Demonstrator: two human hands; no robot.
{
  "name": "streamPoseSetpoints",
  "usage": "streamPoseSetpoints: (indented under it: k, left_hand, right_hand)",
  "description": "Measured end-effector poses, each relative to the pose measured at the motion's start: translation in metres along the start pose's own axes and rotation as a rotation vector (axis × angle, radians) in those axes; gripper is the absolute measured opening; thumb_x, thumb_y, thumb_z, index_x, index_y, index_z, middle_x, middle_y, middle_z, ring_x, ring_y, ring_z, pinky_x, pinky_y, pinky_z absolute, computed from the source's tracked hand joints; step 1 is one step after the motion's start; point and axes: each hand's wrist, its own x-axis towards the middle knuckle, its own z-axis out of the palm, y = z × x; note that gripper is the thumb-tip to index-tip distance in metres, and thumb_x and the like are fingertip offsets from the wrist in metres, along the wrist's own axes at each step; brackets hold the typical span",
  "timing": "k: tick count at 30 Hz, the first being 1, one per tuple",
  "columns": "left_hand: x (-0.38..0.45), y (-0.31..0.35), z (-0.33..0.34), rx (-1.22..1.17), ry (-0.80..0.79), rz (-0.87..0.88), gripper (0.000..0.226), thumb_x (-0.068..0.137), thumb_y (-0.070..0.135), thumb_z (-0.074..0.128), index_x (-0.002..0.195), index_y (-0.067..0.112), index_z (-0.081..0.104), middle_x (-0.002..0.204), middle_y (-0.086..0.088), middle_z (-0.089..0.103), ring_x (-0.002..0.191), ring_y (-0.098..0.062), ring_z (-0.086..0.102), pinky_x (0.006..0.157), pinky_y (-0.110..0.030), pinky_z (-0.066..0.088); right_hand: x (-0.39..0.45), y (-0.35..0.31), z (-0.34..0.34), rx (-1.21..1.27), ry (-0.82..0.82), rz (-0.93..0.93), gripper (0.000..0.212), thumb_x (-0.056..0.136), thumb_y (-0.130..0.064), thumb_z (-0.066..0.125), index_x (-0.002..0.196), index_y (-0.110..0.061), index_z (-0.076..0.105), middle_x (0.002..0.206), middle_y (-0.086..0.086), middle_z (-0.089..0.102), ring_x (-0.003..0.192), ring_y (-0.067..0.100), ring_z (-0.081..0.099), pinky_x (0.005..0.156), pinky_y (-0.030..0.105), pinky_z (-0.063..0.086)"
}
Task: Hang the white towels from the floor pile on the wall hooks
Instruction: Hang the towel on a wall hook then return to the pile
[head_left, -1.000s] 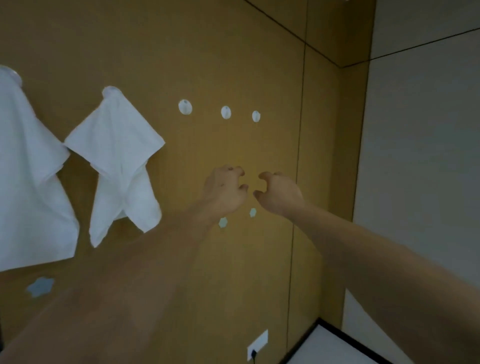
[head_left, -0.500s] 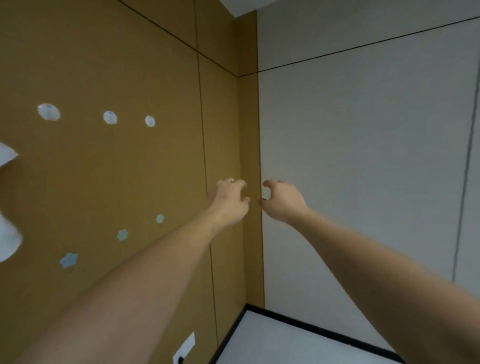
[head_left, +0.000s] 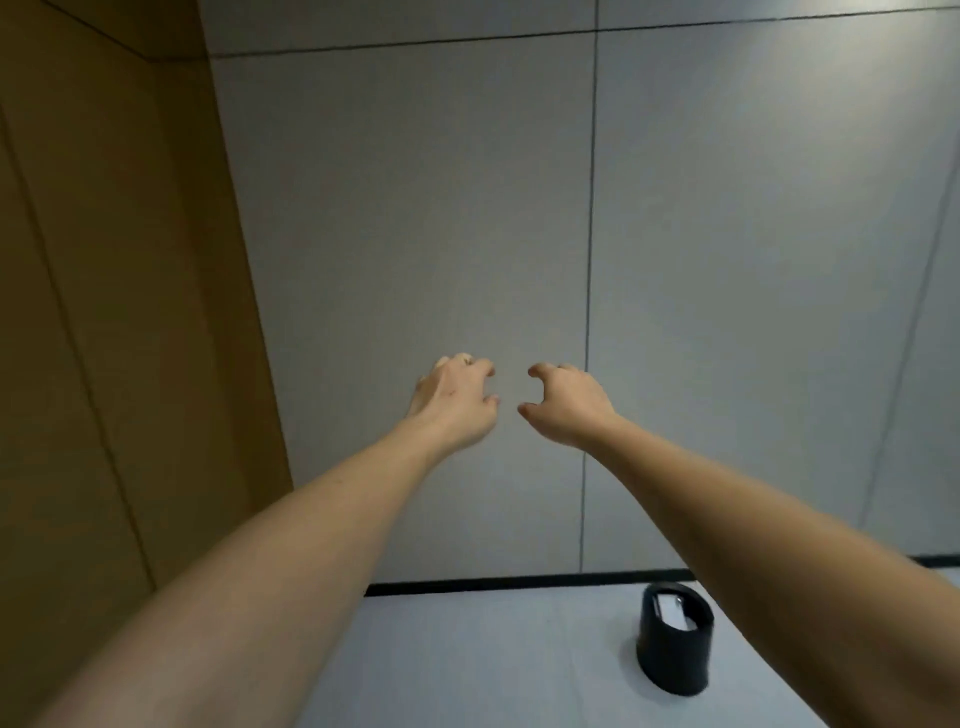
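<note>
Both arms reach forward at chest height in front of a grey wall. My left hand (head_left: 457, 400) and my right hand (head_left: 566, 402) hang side by side a little apart, fingers loosely curled, and neither holds anything. No towel, hook or floor pile is in view now.
The brown panelled wall (head_left: 119, 312) fills the left side and meets the grey panelled wall (head_left: 467, 208) at a corner. A black bin (head_left: 675, 644) with something white inside stands on the pale floor (head_left: 467, 660) at the lower right, near the black skirting.
The view has swung right: the hung towels and wall hooks have slid out on the left, and the grey wall and black bin have come in. Both hands stay empty, side by side.
</note>
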Motion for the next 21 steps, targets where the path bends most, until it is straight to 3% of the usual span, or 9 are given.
streamPoseSetpoints:
  k: [21]
  left_hand:
    - [0.030, 0.466, 0.253, -0.345, -0.386, 0.728, 0.046, 0.098, 0.035, 0.052, 0.141, 0.021, 0.047, 0.141, -0.003, 0.049, 0.130, -0.025, 0.043, 0.102, -0.041, 0.041]
  right_hand:
    - [-0.186, 0.457, -0.095, -0.118, 0.127, 0.872, 0.062, 0.089, -0.040, 0.061, 0.145, -0.021, 0.044, 0.139, 0.006, 0.053, 0.127, 0.027, 0.050, 0.099, 0.042, 0.047]
